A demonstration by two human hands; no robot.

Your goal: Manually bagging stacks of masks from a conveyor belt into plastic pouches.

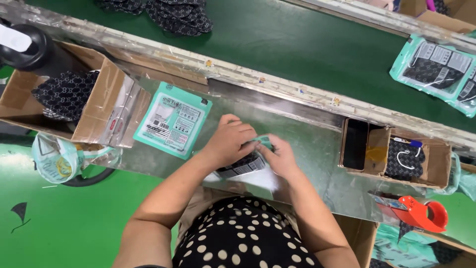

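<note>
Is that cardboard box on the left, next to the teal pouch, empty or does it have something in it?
Not empty: the cardboard box holds a pile of black patterned cloth masks, visible through its open top.

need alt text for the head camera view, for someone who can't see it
Seen from above, a person's left hand and right hand hold a teal packet with dark patterned fabric over a metal worktable. Another teal packet lies beside a cardboard box.

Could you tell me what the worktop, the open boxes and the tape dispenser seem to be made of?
Worktop: probably sheet metal, grey with dull reflections. Boxes: brown cardboard, matte, with raw cut edges. Tape dispenser: likely plastic, glossy orange-red.
</note>
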